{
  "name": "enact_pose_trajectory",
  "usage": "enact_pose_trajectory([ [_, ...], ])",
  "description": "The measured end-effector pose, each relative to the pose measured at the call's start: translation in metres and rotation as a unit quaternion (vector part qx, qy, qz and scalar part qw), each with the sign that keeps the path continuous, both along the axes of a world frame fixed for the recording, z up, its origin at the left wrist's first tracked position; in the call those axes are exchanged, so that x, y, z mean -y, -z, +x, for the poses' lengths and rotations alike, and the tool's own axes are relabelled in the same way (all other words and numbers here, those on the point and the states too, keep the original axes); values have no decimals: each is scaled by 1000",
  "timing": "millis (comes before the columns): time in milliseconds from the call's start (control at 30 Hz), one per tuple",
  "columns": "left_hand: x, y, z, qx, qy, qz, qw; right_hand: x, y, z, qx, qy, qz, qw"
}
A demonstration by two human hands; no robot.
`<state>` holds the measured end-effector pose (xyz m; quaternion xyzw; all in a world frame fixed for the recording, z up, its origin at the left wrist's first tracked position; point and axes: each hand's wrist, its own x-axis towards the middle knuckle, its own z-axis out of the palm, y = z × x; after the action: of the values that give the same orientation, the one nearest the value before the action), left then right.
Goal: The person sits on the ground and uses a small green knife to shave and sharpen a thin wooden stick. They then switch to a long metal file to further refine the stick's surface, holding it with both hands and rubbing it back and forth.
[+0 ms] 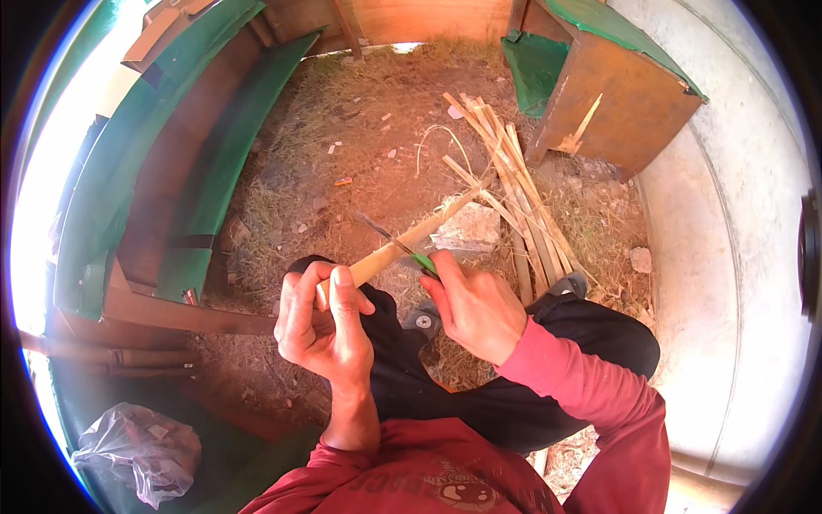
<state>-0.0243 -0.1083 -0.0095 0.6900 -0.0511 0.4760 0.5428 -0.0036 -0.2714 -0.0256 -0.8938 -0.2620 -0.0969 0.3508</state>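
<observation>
The left hand [321,321] grips the near end of a bamboo stick [411,240] slanting up and away to the right, while the right hand [473,304] clasps a green-handled knife [402,248], blade laid across its middle.

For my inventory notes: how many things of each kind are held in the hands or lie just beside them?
Bamboo stick in left hand: 1
Green-handled knife in right hand: 1
Pale stone: 1
Bundle of bamboo strips: 1
Total: 4

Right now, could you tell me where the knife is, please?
Mid-frame in the head view: the knife is in the right hand, its blade against the stick gripped by the left hand.
</observation>
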Motion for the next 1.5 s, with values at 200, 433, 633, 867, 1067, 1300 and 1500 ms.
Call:
enact_pose_trajectory([
  [200,12,-2,-4,-42,-76,-8,996,2,6,13,95,19,-93,991],
  [433,3,5,-16,-70,-76,-4,995,-5,28,7,103,27,-101,989],
  [633,3,-2,-13,-63,-75,8,995,4,29,13,122,68,-183,973],
  [867,19,-10,-14,-37,-23,42,998,47,37,24,20,136,-219,966],
  [1067,16,4,-11,-20,-28,19,999,18,1,0,70,39,-134,988],
  [1300,2,1,-7,-50,-58,11,997,26,67,57,62,116,-240,962],
  [1500,-4,2,-5,-63,-38,-25,997,35,82,90,-137,45,-24,989],
])
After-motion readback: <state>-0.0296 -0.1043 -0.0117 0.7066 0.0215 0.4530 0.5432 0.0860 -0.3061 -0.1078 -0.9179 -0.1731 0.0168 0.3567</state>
